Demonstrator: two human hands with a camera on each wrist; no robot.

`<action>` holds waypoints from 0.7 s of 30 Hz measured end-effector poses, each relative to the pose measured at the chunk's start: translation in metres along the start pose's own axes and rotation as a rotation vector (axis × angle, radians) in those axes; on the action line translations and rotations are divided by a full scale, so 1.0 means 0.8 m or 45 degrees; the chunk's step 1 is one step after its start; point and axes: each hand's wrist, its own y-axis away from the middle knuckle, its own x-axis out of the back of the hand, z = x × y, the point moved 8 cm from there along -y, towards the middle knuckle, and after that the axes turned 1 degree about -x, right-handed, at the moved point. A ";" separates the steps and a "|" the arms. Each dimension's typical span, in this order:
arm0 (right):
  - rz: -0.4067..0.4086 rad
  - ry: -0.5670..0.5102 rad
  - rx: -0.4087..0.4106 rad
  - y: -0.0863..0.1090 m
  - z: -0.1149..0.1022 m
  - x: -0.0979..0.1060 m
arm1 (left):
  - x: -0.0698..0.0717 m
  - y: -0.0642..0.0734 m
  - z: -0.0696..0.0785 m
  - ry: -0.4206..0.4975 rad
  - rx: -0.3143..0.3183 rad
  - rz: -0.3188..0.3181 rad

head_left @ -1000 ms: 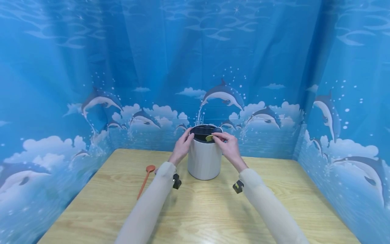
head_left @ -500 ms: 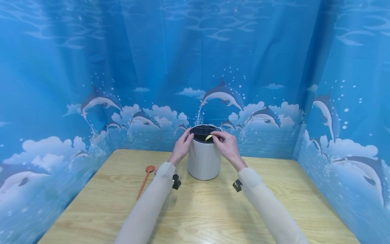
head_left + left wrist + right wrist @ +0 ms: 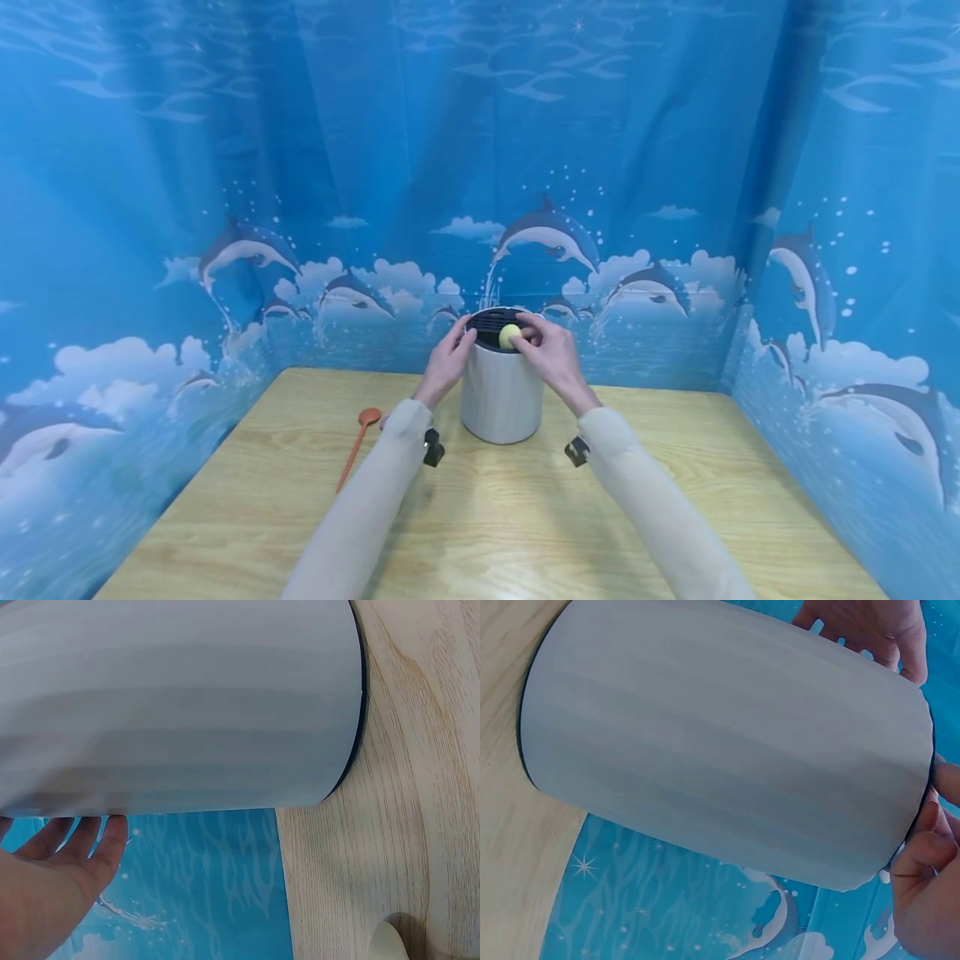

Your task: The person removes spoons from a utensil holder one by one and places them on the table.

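A tall off-white cylindrical container (image 3: 502, 396) with a slotted black insert (image 3: 489, 323) stands upright on the table. Against its left side, near the rim, rests my left hand (image 3: 447, 360); the left wrist view shows its fingers (image 3: 111, 844) fairly straight, touching the wall. My right hand (image 3: 557, 354) is at the right of the opening, thumb and fingers pinching a round yellow-green piece (image 3: 509, 336) that resembles a spoon's bowl. Whether a handle runs down inside is hidden. In the right wrist view, the curled right hand (image 3: 930, 889) is at the rim; the yellow-green piece is not visible there.
An orange spoon (image 3: 358, 442) lies on the wooden table (image 3: 600, 500) left of the container. A small mauve end (image 3: 385, 421) shows beside the left sleeve, which hides the rest. Blue dolphin-print curtains (image 3: 660, 167) enclose the table at the back and sides.
The yellow-green piece has turned from flat, through edge-on, to a full round face, and shifted slightly left. The right hand moved slightly left with it. The left hand stayed put.
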 end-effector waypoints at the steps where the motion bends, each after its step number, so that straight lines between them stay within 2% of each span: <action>1: -0.010 -0.001 -0.009 0.000 0.000 0.000 | 0.000 0.000 0.000 0.000 -0.002 -0.002; 7: -0.067 -0.042 -0.054 0.000 -0.003 -0.002 | 0.000 0.000 0.000 0.000 -0.006 -0.010; 12: -0.047 -0.120 -0.094 -0.001 0.000 -0.001 | -0.001 0.001 -0.001 -0.006 0.012 -0.006; 21: 0.051 -0.442 -0.039 -0.003 -0.003 0.012 | -0.001 -0.001 -0.001 -0.023 0.004 0.002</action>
